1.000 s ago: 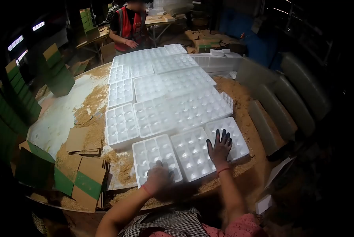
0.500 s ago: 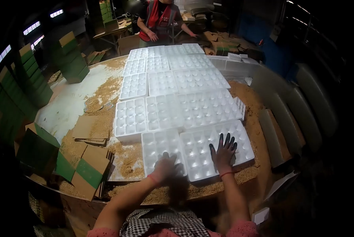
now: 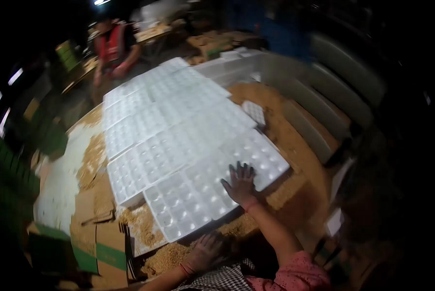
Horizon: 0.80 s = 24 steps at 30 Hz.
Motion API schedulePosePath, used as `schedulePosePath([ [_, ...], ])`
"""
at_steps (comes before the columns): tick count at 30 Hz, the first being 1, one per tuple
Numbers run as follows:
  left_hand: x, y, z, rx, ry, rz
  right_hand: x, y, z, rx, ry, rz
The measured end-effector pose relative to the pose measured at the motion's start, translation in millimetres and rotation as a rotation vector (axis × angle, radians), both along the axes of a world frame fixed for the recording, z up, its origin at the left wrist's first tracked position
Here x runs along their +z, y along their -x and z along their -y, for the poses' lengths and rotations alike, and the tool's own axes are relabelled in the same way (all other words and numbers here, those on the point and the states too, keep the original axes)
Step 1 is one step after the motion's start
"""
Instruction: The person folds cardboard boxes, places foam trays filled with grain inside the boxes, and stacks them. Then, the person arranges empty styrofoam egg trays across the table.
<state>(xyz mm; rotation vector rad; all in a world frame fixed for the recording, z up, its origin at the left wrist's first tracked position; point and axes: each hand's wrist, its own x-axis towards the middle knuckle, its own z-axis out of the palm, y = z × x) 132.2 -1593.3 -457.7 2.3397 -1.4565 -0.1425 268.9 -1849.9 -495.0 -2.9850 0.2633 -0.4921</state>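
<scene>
White foam trays with rows of round hollows [image 3: 178,194] lie side by side on the round table. My right hand [image 3: 240,183], dark at the fingertips, rests spread on the front row of trays, right of its middle. My left hand [image 3: 206,250] is below the front edge of that row, over the near rim of the table and close to my checked apron. Its fingers are apart and hold nothing. Behind the front row, more trays [image 3: 164,116] reach toward the far side.
Flattened cardboard [image 3: 112,250] with green bands lies at the near left. Sawdust [image 3: 275,116] covers parts of the table. Grey curved blocks [image 3: 307,131] stand at the right. A person in a red vest [image 3: 112,48] is at the far left side.
My left hand has come off the left front tray and back toward my body. The front trays now sit closer together. The view has turned, and the co-worker appears farther left.
</scene>
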Motion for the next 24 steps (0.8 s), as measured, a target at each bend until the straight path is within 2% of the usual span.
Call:
schedulePosePath([
  [1, -9, -5, 3, -0.15, -0.018, -0.027, 6, 0, 1, 0.004, -0.052, -0.106],
  [3, -30, -12, 19, 0.118, -0.252, -0.078, 17, -4, 1, 0.0, -0.124, -0.246],
  [4, -38, -11, 18, 0.141, -0.321, -0.158, 20, -3, 1, -0.014, -0.172, -0.251],
  [5, -25, -9, 22, 0.097, -0.307, -0.078, 35, 11, 0, -0.012, -0.248, -0.182],
  [6, -27, -7, 14, 0.071, -0.238, -0.08, 16, 4, -4, -0.007, -0.309, 0.055],
  [7, -32, -3, -1, 0.066, -0.098, -0.078, 31, 21, -4, 0.01, -0.346, 0.178],
  [9, -11, -5, -17, -0.015, -0.084, 0.014, 43, 61, -7, -0.018, -0.334, 0.458],
  [10, 6, -5, -20, -0.048, -0.083, 0.012, 43, 88, -5, -0.035, -0.386, 0.497],
  [11, 42, -2, -4, -0.06, 0.039, -0.063, 43, 117, -2, -0.042, -0.431, 0.534],
  [13, 70, 0, 9, -0.085, 0.197, -0.194, 14, 183, 5, -0.148, -0.448, 0.397],
  [15, 74, 8, 27, -0.09, 0.196, -0.181, -41, 263, 12, -0.385, -0.542, 0.124],
  [16, 74, 15, 39, -0.146, 0.207, -0.189, -50, 310, 13, -0.529, -0.449, 0.028],
  [17, 72, 25, 67, -0.211, 0.21, -0.192, -88, 384, 36, -0.815, -0.574, -0.371],
  [18, 74, 31, 85, -0.241, 0.179, -0.142, -120, 425, 49, -0.996, -0.676, -0.396],
  [19, 67, 38, 101, -0.236, 0.159, -0.208, -116, 455, 70, -1.17, -0.786, -0.533],
  [21, 38, 53, 142, -0.209, 0.179, -0.218, -156, 511, 112, -1.564, -0.927, -0.462],
  [23, 26, 67, 203, -0.127, 0.124, -0.163, -200, 542, 192, -1.853, -1.023, -0.451],
  [24, 22, 74, 239, -0.042, 0.066, -0.111, -223, 551, 237, -1.894, -1.067, -0.454],
])
